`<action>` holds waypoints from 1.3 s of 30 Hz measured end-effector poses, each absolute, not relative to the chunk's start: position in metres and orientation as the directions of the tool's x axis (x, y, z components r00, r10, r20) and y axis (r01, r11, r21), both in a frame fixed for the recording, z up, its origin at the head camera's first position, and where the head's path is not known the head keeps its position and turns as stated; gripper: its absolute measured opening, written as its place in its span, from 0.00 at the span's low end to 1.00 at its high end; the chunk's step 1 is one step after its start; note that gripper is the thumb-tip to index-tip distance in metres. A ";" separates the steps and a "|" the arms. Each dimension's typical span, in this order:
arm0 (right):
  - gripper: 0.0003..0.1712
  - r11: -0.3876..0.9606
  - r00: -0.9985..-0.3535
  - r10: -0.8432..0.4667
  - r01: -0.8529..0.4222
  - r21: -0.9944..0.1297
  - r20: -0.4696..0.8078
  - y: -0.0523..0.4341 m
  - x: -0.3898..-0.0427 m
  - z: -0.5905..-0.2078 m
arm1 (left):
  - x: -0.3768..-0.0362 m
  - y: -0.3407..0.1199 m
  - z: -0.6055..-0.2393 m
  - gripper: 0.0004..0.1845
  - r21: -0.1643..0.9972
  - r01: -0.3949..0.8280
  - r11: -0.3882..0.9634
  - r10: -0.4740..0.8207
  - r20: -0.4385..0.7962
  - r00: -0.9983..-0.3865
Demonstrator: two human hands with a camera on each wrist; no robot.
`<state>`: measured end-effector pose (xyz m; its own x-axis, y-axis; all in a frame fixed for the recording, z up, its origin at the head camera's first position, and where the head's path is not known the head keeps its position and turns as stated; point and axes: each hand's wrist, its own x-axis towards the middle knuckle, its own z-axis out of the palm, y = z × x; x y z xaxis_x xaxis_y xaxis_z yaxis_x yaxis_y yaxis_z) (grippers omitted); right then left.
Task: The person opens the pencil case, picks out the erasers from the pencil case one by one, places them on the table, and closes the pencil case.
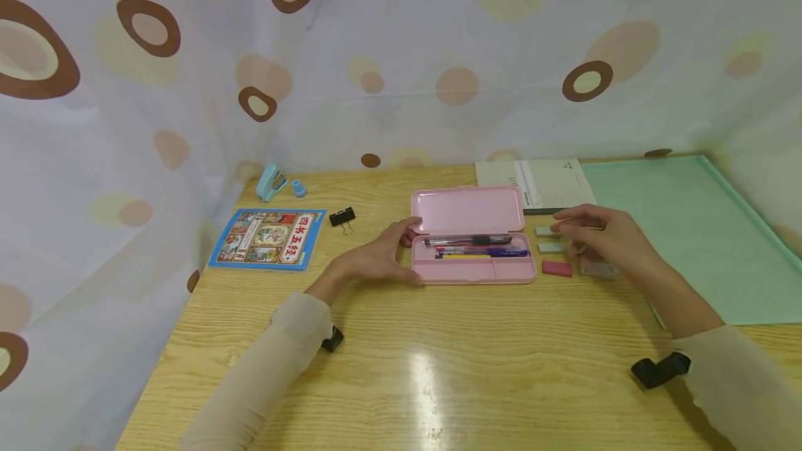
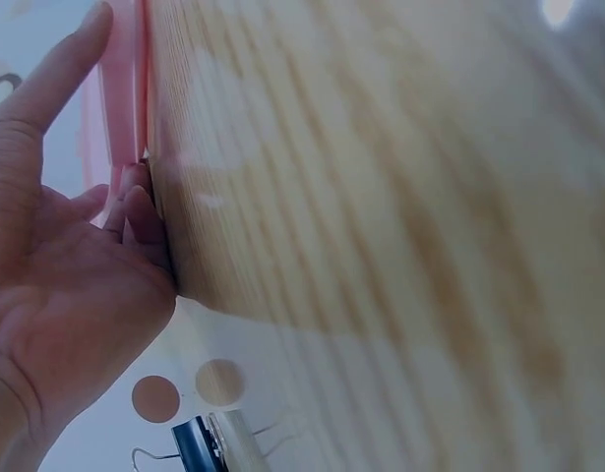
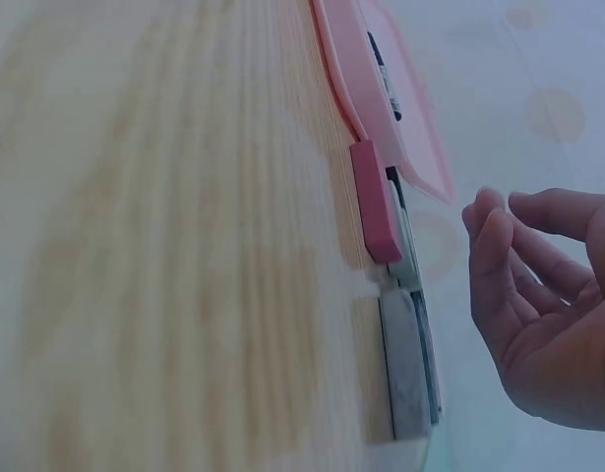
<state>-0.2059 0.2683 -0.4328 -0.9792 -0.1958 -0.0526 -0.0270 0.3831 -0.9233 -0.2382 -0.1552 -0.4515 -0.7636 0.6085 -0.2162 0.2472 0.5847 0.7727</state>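
Note:
An open pink pencil case (image 1: 470,242) lies mid-table with several pens (image 1: 476,248) in its tray. My left hand (image 1: 388,256) rests against the case's left end, thumb at the lid corner and fingers at the front corner; the left wrist view shows the left hand (image 2: 66,256) touching the pink case (image 2: 115,98). My right hand (image 1: 589,232) hovers with loosely curled fingers over the erasers right of the case, holding nothing. Two grey erasers (image 1: 551,248), a pink eraser (image 1: 557,268) and another eraser (image 1: 598,270) lie there. In the right wrist view the right hand (image 3: 538,295) is apart from the pink eraser (image 3: 376,202) and the grey eraser (image 3: 405,369).
A picture book (image 1: 269,237), a blue stapler (image 1: 271,182) and a black binder clip (image 1: 342,217) lie at the left. A white notebook (image 1: 535,183) sits behind the case, and a green mat (image 1: 689,228) covers the right. A spotted curtain walls the table.

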 end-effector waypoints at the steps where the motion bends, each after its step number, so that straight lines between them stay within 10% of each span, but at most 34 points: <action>1: 0.26 0.376 -0.979 -0.196 -0.030 -0.926 -0.048 0.265 -0.210 -0.433 | -0.238 -0.155 -0.452 0.62 0.772 0.246 0.586 0.607 -0.216 -0.765; 16: 0.38 0.342 -0.979 -0.187 0.013 -0.939 -0.081 0.218 -0.253 -0.430 | -0.238 -0.153 -0.452 0.61 0.759 0.278 0.589 0.610 -0.193 -0.768; 29: 0.31 0.287 -0.997 -0.073 -0.021 -0.958 0.000 0.211 -0.249 -0.435 | -0.223 -0.152 -0.454 0.45 0.796 0.257 0.548 0.573 -0.133 -0.809; 39: 0.26 0.301 -0.990 0.001 -0.132 -0.944 0.139 0.208 -0.235 -0.434 | -0.219 -0.153 -0.453 0.52 0.815 0.215 0.538 0.570 -0.164 -0.805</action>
